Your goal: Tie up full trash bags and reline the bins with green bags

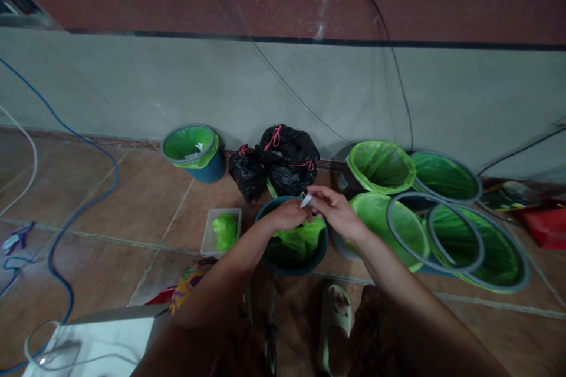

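Note:
Both my hands meet over a dark teal bin [270, 260] on the tiled floor in front of me. A loose green liner bag [299, 238] hangs inside it. My left hand [288, 214] is closed, its fingers pinched at the bag's far edge. My right hand [335, 207] is closed too, pinching a small white scrap [306, 201] between thumb and fingers. The two hands nearly touch above the bin's far rim.
Two tied black bags [283, 159] lie against the wall behind the bin. A lined bin [193, 151] stands at the left, several green-lined bins [420, 206] at the right. A clear tray with green bags [222, 231] sits left of my bin. Cables cross the floor at left.

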Demonstrator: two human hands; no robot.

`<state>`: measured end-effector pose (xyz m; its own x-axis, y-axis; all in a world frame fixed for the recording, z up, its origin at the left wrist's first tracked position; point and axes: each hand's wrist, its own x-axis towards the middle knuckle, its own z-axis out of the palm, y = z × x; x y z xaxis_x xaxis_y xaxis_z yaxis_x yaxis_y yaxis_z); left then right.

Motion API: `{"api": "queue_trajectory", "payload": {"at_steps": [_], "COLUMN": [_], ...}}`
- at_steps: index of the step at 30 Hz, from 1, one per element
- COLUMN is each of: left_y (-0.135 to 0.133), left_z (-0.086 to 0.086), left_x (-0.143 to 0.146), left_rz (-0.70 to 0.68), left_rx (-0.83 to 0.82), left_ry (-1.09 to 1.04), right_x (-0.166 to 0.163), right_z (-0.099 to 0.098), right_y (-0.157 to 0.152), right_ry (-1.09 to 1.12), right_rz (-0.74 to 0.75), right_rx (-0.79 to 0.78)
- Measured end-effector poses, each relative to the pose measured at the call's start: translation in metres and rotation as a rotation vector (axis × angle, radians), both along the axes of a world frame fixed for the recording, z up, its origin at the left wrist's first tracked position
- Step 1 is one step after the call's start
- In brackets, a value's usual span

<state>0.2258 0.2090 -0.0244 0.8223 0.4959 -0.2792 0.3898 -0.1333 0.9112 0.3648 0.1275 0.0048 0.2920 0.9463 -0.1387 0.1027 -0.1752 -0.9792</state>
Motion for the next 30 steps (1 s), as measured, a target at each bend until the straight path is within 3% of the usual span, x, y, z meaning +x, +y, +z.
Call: {"api": "queue_trajectory", "payload": {"at_steps": [2,4,9,13,15,20,23,27,30], "left_y": [0.001,0.001,0.002,0.001,0.000,0.002,0.005,0.004,0.000], "left_z": [-0.003,-0.004,-0.002,-0.004,-0.004,-0.002,-0.001,0.001,0.003], "left_x": [-0.001,-0.002,-0.007,-0.008,-0.007,-0.005,-0.006,-0.010,-0.013], "left_rz": [-0.009,-0.011,0.050,0.188,0.249,0.324,0.273,0.106,-0.015], "left_rx": [-0.051,-0.098,-0.220,-0.320,-0.361,-0.426,-0.335,0.005,0.286], "left_ry": [-0.012,-0.015,-0.067,-0.150,-0.214,-0.270,-0.202,-0.151,-0.078], "right_x": [-0.002,-0.003,0.006,0.012,0.011,0.005,0.008,0.010,0.005], "right_z": [-0.004,-0.008,-0.016,-0.010,-0.002,0.017,0.011,-0.012,-0.027], "right_y": [-0.001,0.000,0.004,0.002,-0.001,-0.013,-0.013,-0.005,0.000], "right_ry": [0.016,0.038,0.149,0.308,0.363,0.219,0.077,-0.038,-0.110], "right_rz": [0.095,0.088,-0.251,-0.340,-0.267,0.194,0.224,0.065,0.139], "right_rx": [-0.031,-0.039,-0.171,-0.183,-0.111,-0.033,-0.007,0.025,0.055]}}
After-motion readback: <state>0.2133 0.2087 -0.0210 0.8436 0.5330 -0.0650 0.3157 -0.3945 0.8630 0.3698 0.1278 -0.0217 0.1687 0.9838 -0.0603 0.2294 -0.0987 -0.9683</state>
